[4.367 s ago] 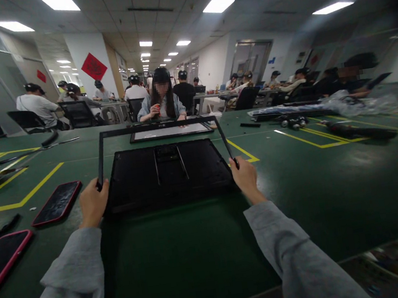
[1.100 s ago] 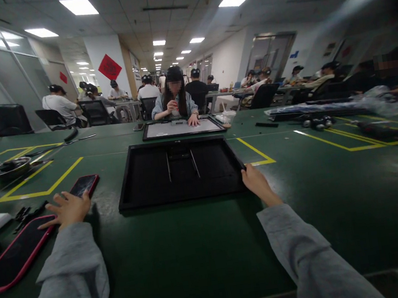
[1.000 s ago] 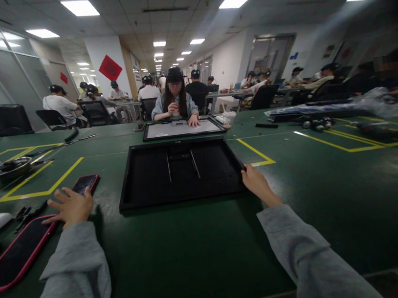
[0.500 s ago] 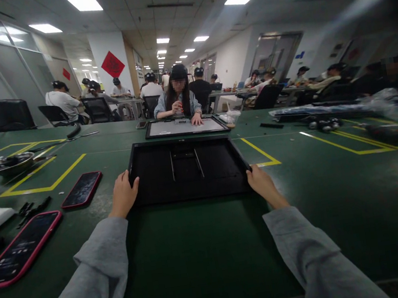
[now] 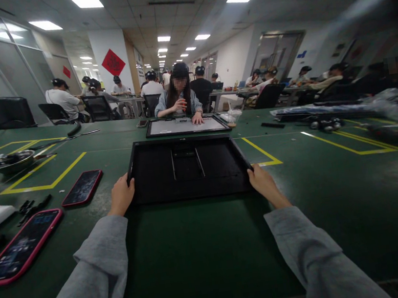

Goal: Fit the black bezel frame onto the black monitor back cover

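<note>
Left grip [image 5: 121,194], right grip [image 5: 265,184] on opposite sides of black casing [image 5: 154,172]; two phones [image 5: 82,187] left of it.

The monitor housing [image 5: 151,175] is between the left hand [image 5: 122,193], on its left edge, and the right hand [image 5: 263,185], on its right edge; behind it on the table [image 5: 206,256] lies a screen panel [image 5: 172,127], with a person [image 5: 163,105] beyond and a cup [image 5: 231,116] just to the panel's right. Left of the housing lies one phone [image 5: 83,188]; a second phone [image 5: 24,247] lies nearer and farther left; a bowl [image 5: 11,169] stands at far left; a bundle [image 5: 319,110] lies at far right.
</note>
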A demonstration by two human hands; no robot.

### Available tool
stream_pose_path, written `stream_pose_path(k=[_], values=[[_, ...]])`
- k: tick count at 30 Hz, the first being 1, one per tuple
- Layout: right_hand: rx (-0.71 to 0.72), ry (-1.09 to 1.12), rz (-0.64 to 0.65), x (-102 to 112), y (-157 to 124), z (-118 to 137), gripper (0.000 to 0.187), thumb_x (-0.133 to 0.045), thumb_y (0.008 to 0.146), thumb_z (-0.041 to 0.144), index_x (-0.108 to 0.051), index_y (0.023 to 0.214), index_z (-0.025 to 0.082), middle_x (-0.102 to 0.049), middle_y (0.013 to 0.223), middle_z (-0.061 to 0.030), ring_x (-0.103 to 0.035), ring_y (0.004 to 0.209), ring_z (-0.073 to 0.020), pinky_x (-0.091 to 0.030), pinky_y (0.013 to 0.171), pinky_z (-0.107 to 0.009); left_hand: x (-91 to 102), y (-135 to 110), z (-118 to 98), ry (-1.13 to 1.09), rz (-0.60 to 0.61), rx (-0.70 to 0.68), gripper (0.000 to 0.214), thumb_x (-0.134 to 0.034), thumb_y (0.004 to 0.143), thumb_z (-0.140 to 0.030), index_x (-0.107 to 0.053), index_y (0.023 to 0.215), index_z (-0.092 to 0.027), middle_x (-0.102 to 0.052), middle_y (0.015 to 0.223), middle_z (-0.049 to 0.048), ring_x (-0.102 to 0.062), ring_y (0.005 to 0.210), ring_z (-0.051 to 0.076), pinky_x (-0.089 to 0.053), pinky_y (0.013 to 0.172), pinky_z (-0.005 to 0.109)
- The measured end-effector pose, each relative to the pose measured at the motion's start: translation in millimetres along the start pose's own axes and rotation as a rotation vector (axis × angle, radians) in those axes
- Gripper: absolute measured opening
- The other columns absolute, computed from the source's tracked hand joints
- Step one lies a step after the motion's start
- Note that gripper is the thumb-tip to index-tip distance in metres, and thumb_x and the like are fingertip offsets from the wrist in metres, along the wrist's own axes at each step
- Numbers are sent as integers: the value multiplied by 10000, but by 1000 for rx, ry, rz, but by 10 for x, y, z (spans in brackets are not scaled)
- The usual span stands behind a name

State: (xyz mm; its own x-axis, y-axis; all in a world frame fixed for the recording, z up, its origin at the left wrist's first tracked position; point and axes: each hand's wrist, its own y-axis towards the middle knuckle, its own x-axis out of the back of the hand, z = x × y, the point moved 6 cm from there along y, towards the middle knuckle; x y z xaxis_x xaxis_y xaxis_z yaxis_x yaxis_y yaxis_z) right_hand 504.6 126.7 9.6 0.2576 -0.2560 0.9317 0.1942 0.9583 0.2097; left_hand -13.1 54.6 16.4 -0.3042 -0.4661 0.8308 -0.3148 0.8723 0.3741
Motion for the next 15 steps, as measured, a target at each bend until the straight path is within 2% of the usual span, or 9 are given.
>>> stream_pose_path(k=[8, 15], values=[[-29, 0, 9, 17, -18, 35, 338, -319, 979, 241, -491, 1230, 93, -657, 1060, -176, -629, 989, -243, -406, 779, -293, 55, -24, -70, 27, -4, 7, 433, -368, 926, -351, -579, 1240, -140, -662, 1153, 146, -622, 1036, 260, -454, 864, 345], [-15, -19, -36, 45, -15, 42, 303, -300, 980, 222, -490, 1183, 102, -652, 1050, -163, -630, 938, -226, -396, 741, -277, 133, -1, -70, 24, -30, 30, 470, -375, 922, -387, -548, 1305, -175, -666, 1163, 129, -625, 1031, 260, -458, 848, 341]])
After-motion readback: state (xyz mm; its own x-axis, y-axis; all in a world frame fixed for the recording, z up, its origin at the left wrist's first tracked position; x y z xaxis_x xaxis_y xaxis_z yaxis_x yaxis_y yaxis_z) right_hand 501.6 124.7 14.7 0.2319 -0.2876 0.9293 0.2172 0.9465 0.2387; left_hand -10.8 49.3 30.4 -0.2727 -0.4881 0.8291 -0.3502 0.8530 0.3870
